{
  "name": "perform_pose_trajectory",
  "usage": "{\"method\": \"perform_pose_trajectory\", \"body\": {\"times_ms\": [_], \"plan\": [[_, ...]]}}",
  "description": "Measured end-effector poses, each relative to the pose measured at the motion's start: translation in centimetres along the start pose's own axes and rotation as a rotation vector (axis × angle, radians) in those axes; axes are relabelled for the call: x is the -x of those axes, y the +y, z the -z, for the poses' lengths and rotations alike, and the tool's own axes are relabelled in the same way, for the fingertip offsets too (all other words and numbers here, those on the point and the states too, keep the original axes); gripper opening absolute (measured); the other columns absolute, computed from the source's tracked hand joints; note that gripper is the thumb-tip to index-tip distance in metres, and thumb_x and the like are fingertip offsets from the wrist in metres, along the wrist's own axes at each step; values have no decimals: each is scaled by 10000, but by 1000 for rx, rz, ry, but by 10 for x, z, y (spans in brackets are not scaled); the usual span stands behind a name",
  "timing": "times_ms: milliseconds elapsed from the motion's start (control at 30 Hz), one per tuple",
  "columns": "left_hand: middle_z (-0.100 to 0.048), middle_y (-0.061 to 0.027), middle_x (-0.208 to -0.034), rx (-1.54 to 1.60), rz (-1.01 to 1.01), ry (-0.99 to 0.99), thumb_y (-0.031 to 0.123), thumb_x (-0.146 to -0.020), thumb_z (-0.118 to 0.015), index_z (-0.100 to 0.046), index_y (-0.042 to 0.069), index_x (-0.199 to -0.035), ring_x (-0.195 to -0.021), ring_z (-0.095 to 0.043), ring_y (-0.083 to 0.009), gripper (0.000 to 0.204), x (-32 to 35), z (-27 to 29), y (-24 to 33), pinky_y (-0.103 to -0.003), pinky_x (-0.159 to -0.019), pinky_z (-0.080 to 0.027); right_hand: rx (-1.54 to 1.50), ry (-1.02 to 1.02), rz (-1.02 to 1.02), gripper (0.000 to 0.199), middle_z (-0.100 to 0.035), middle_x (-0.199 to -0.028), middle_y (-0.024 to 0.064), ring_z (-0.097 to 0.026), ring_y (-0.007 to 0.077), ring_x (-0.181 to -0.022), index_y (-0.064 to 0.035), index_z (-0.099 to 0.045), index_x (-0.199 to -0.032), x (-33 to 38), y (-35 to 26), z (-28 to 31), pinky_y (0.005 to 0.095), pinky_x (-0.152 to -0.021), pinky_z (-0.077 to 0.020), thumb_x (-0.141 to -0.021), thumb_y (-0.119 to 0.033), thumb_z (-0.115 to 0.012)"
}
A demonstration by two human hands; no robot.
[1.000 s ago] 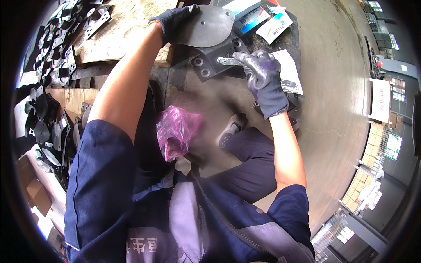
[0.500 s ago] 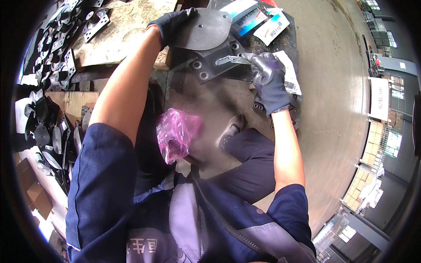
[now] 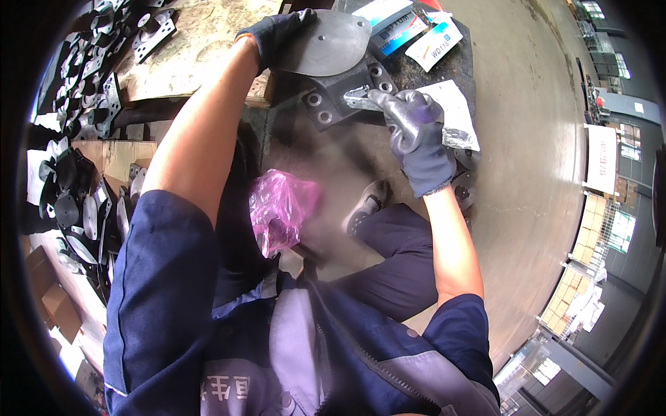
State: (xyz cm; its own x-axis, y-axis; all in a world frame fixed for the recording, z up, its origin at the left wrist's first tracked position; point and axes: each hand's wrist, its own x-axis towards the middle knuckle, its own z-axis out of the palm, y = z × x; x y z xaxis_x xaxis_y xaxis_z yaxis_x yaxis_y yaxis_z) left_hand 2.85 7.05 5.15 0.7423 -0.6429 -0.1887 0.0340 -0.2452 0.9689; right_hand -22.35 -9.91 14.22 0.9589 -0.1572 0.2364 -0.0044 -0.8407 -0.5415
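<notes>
My left hand, in a dark glove, grips the left edge of a grey metal part with a round flat plate. The plate is tilted, with small holes in it, and its bracket with several bolt holes shows underneath. My right hand, also gloved and with shiny grey smears on it, is closed around a flat scraper. Grey paste coats the scraper's end, which is over the bracket just below the plate; whether it touches the bracket I cannot tell.
Blue-and-white packets lie on the dark work surface beyond my right hand. Next to that hand is a white sheet with grey smears. A pink plastic bag is by my legs. Many metal brackets crowd the left, beside a wooden board.
My right hand has turned and come slightly down and left, swinging the scraper's tip a little to the right over the bracket. The left hand keeps its hold on the plate.
</notes>
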Motion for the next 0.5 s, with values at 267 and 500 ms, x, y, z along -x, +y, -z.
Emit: {"method": "perform_pose_trajectory", "body": {"times_ms": [267,500], "plan": [[-616,-26,-782,-267,-184,-4,486,-865,-536,-621,31,-946,-655,-536,-92,470,-2,0,-1,-256,-616,-463,376,46,195,321,-625,-864,120,-594,289,-800,-190,-669,-1017,3,6,-2,375,-707,-475,-744,-63,-558],[-625,-36,-809,180,91,-34,483,-858,-550,-622,24,-956,-681,-559,-93,475,-5,0,-8,-261,-626,-474,298,147,250,357,-581,-733,72,-565,255,-665,-196,-689,-965,-4,15,2,354,-566,-455,-690,-9,-558]]}}
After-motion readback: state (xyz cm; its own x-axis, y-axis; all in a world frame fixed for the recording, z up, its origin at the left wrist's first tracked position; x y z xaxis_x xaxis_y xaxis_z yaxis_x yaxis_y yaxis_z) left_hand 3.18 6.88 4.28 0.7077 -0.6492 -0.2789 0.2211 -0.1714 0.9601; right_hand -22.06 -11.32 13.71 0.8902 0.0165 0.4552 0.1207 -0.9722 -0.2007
